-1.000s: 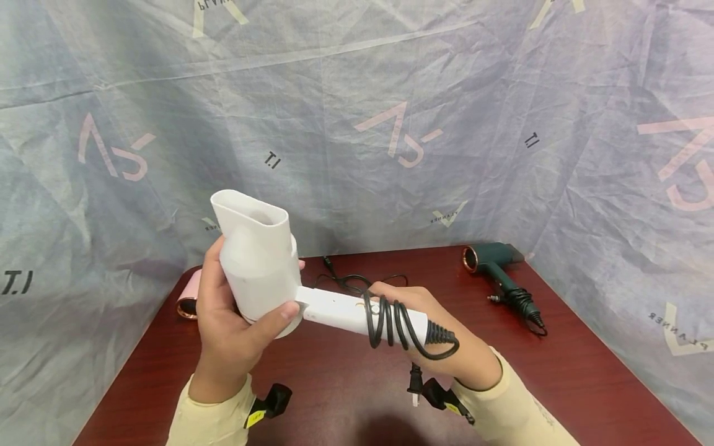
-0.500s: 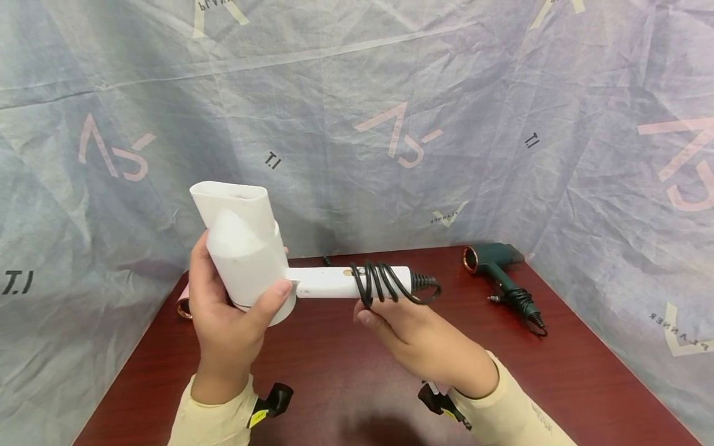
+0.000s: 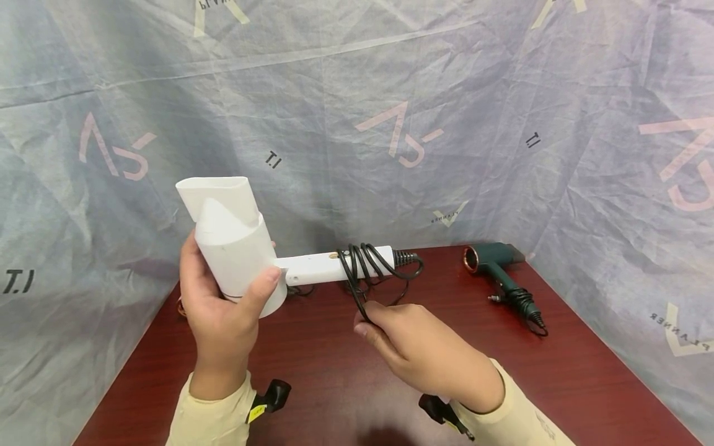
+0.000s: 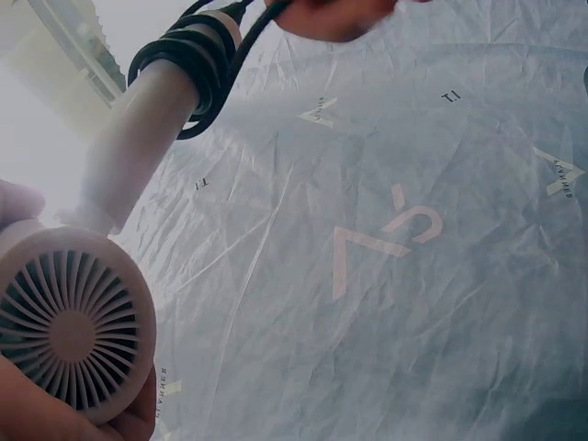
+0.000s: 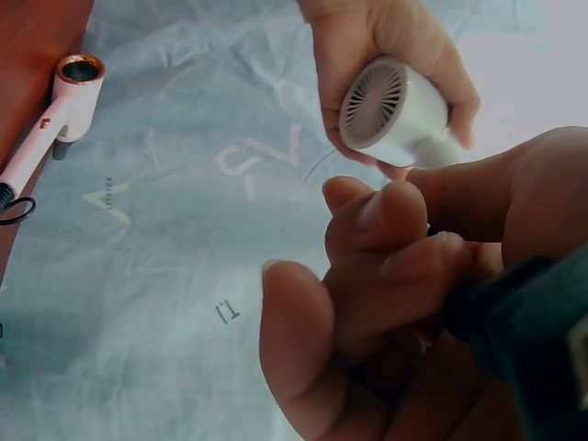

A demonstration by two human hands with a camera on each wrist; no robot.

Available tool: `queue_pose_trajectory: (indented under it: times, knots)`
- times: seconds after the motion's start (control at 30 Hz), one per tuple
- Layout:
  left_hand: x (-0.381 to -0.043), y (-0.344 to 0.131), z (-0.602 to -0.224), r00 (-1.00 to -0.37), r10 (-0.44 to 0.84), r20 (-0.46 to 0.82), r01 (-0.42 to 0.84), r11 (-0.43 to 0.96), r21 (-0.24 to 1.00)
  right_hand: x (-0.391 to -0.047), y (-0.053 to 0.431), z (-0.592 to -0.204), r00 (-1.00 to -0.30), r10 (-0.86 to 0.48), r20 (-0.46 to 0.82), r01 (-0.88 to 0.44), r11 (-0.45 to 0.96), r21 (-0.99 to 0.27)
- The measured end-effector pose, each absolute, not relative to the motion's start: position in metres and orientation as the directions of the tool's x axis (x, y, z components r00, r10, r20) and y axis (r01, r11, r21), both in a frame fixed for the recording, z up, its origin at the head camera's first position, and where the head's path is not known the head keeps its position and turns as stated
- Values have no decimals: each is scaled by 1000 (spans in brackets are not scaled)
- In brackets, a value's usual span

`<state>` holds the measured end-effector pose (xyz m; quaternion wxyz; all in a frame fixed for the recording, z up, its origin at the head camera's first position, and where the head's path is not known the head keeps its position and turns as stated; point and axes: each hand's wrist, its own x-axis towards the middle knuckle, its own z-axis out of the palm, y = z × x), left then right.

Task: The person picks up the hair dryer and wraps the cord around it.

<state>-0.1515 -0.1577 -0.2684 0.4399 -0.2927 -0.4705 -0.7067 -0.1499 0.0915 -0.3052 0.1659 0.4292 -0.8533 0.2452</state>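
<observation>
My left hand (image 3: 220, 328) grips a white hair dryer (image 3: 234, 260) round its barrel, held up over the table with the flat nozzle pointing up. Its handle (image 3: 318, 267) extends to the right, with a black power cord (image 3: 354, 291) wound round the end in several loops. My right hand (image 3: 429, 353), just below the handle, pinches a length of that cord. The left wrist view shows the dryer's round slotted grille (image 4: 73, 335) and the coils (image 4: 179, 60). In the right wrist view the curled right fingers (image 5: 294, 331) are close, beside a blurred dark shape (image 5: 542, 340).
A dark green hair dryer (image 3: 493, 257) with its cord wrapped lies at the table's back right. Behind my left hand lies a pink hair dryer (image 5: 78, 101), mostly hidden in the head view. A grey printed cloth (image 3: 357, 124) surrounds the reddish table (image 3: 323, 378).
The white dryer has moved left and up slightly, its handle end swinging upward. My right hand has come off the handle and drawn part of the cord down below it.
</observation>
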Motion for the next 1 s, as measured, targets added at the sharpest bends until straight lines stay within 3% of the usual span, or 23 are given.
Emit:
queue_pose_trajectory:
  times: [0.6, 0.87, 1.0]
  knots:
    - [-155, -154, -273, -441, -370, 818, 876, 19, 481, -133, 97, -298, -510, -653, 559, -821, 563, -91]
    - [-153, -152, -272, -436, -320, 841, 843, 182, 507, -125, 102, -292, -431, -653, 622, -861, 505, -67]
    - [-156, -155, -277, -466, -269, 843, 808, 258, 529, -125, 106, -288, -413, -643, 645, -865, 499, -56]
